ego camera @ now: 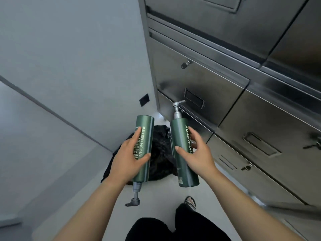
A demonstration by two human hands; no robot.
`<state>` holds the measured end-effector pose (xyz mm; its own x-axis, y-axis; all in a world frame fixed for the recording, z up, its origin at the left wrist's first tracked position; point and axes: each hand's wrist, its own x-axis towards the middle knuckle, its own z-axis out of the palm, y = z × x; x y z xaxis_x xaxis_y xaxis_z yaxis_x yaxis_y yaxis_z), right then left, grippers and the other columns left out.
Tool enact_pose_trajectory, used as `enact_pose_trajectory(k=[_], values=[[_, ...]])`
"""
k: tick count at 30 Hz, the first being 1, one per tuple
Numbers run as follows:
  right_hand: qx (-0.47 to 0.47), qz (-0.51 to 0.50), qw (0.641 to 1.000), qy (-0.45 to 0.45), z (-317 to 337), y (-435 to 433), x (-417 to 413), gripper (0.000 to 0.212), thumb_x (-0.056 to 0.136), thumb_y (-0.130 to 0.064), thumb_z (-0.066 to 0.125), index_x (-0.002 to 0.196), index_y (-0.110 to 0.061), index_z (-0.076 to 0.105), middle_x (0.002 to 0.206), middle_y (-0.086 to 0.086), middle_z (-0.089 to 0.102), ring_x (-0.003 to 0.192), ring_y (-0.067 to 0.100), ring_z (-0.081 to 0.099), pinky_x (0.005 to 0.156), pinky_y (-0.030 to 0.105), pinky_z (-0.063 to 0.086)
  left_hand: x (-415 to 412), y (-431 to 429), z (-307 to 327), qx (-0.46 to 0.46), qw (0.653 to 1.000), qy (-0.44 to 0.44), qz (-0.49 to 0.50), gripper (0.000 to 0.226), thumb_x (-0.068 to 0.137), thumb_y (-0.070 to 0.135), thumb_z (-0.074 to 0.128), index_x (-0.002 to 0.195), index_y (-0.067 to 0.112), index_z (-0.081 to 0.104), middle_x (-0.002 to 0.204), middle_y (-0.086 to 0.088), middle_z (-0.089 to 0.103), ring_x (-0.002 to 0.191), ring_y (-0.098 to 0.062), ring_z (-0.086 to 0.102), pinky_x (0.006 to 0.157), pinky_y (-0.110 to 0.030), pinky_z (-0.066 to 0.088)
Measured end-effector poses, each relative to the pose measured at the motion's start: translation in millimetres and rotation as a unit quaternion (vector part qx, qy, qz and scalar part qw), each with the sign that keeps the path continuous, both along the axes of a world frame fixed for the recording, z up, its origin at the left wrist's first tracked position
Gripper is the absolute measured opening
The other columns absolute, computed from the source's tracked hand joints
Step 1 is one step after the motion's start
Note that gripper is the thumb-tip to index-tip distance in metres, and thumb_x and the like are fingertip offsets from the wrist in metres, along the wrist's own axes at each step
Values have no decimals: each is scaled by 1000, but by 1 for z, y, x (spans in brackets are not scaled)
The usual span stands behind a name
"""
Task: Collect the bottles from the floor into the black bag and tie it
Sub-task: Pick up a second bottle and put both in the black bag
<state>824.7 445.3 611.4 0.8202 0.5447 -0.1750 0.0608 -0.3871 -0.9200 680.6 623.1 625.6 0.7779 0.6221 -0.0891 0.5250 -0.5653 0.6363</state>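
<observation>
Our left hand (129,158) curls round a smooth green pump bottle (145,126), nozzle near us. Our right hand (199,154) grips a second bottle (180,133), nozzle pointing far. Between them, lower, the crinkled black bag (161,150) lies on the pale floor (156,197), with brushed-steel lockers (208,80) on the right.

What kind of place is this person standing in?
Probably a locker or storage room, maybe staff space at a spa or hotel. Steel lockers with keyed locks and label slots line one side, beside a plain grey wall.
</observation>
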Motion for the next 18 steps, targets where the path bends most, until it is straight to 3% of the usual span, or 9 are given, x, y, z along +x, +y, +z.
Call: enact_pose_trajectory(k=[4, 7, 12, 16, 18], values=[[7, 39, 999, -16, 12, 50, 10, 76, 68, -40, 74, 131, -50, 33, 104, -47, 45, 99, -15, 50, 78, 5, 37, -7, 41, 5, -9, 999, -27, 15, 89, 76, 40, 68, 139, 60, 8, 108, 13, 46, 99, -8, 45, 80, -26, 38], [4, 51, 998, -31, 19, 83, 3, 73, 67, -41, 73, 125, -57, 32, 101, -58, 39, 98, -23, 46, 71, -4, 36, -12, 79, 8, 6, 1000, -17, 6, 88, 77, 41, 67, 139, 60, 7, 115, 5, 52, 95, -8, 48, 78, -26, 38], [-18, 13, 999, -45, 17, 134, -26, 75, 65, -47, 71, 127, -58, 31, 103, -48, 43, 102, -10, 50, 80, 13, 38, -17, 150, 7, -2, 998, -22, -58, 86, 79, 41, 66, 141, 56, 8, 125, 3, 51, 100, -8, 49, 80, -26, 39], [-35, -49, 996, -60, 16, 164, -64, 75, 66, -52, 69, 128, -60, 26, 106, -47, 39, 100, -17, 45, 79, 7, 34, -24, 198, 11, -30, 991, -15, -133, 85, 80, 39, 66, 142, 54, 8, 122, 1, 49, 101, -12, 52, 83, -26, 39], [-36, -72, 995, -58, 16, 176, -81, 78, 67, -50, 70, 131, -57, 26, 115, -38, 43, 104, -9, 47, 86, 14, 37, -27, 217, 14, -19, 985, -13, -171, 86, 80, 38, 66, 142, 55, 8, 124, 0, 48, 107, -14, 52, 86, -26, 40]])
